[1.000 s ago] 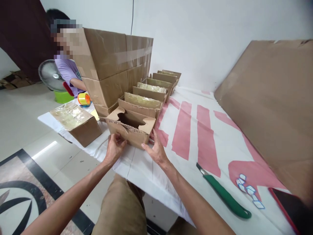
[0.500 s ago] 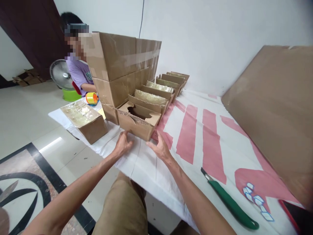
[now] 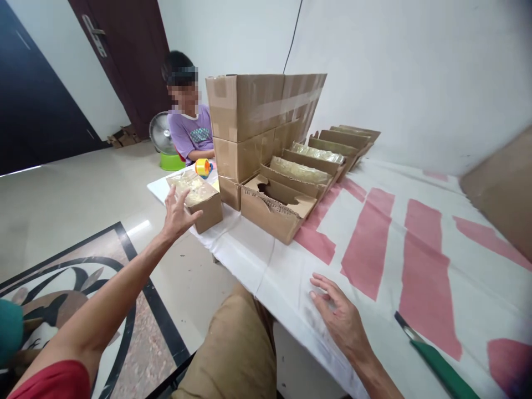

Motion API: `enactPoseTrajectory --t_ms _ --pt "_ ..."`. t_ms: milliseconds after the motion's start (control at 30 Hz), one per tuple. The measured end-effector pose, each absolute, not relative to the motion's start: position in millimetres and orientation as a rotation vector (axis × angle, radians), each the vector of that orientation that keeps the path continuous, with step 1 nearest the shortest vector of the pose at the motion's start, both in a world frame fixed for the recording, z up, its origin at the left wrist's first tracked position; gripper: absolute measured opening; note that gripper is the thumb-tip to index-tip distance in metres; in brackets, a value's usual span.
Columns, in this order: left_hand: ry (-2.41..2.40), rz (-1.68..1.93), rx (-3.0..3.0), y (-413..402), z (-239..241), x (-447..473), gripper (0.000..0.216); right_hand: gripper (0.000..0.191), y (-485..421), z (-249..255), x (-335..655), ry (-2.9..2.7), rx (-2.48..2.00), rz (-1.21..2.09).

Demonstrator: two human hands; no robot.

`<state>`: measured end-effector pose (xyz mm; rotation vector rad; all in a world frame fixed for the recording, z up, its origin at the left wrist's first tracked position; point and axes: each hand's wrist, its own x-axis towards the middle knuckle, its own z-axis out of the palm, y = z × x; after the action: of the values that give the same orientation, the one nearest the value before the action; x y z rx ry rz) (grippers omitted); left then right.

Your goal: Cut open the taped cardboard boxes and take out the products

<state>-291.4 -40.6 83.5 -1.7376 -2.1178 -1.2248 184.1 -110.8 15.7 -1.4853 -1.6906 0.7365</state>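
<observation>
My left hand is open, fingers spread, at the near side of a taped cardboard box on the table's left corner; whether it touches the box I cannot tell. My right hand hovers low over or rests on the white cloth near the table's front edge, fingers loosely apart and holding nothing. Between and beyond the hands stands an open-topped cardboard box with a torn, ragged edge, at the front of a row of similar boxes. A green-handled knife lies to the right of my right hand.
Closed, taped boxes are stacked behind the open row. A person in a purple shirt sits beyond them. A yellow and orange tape roll lies at the table's far left. A large cardboard sheet leans at the right.
Both hands have left the front open box. My left hand has moved left to the taped box, and my right hand has drawn back toward me. The view has turned left.
</observation>
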Motion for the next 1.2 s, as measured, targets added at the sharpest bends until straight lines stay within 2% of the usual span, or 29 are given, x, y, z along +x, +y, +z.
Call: enactPoseTrajectory --t_ms 233,367,567,700,800,900,1033,1200 --pt "-2.097 -1.203 -1.759 -22 70 -297 0.043 0.036 -115 22 162 -1.742 -1.407 0.788" --pt "-2.032 -1.238 -1.733 -35 69 -286 0.035 0.032 -108 36 136 -1.818 -1.3 0.829" --pt "-1.944 -1.206 -1.799 -66 67 -232 0.032 0.029 -101 52 99 -1.862 -1.117 0.845" --pt "-1.882 -1.22 -1.935 -100 72 -196 0.054 0.03 -103 53 89 -1.843 -1.084 0.858" --pt "-1.866 -1.445 -1.977 -111 85 -198 0.066 0.034 -102 56 83 -1.837 -1.081 0.893" --pt "-1.991 -1.808 -1.731 -90 98 -225 0.058 0.041 -96 59 72 -1.833 -1.119 0.94" --pt "-2.277 -2.418 -1.215 -36 100 -257 0.053 0.062 -82 59 44 -1.775 -1.135 0.993" --pt "-2.391 -2.582 -1.174 -25 91 -251 0.051 0.077 -80 54 17 -1.763 -0.993 0.996"
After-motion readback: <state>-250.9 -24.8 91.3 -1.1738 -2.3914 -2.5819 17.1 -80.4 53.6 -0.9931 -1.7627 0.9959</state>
